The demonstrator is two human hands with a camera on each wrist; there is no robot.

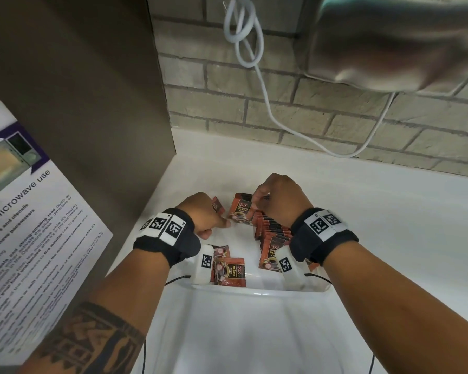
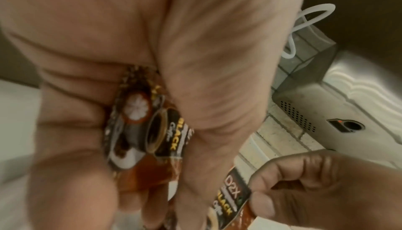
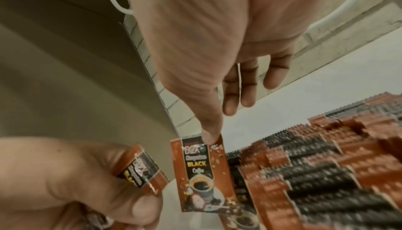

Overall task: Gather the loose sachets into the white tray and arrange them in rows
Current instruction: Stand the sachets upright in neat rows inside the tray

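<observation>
Two loose sachets [image 1: 229,268] lie flat at the near end of the white tray [image 1: 257,290] on the bench [image 1: 389,201]. Right side: row of sachets [image 1: 274,233] standing on edge. Left hand [image 1: 200,215] curled around a sachet [image 2: 139,130], thumb touching the upright sachet [image 3: 201,173]. Right hand [image 1: 280,197] pinches that one's top edge, other fingers loose.

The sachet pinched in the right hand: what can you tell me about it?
The sachet is a flat, glossy packet, orange-brown with a black centre panel reading "D2X" and "BLACK", above a pictured cup of coffee. It hangs upright, its top edge pinched by the right hand, over the white tray. It sits at the end of the standing row of sachets; the left hand touches its lower corner.
</observation>
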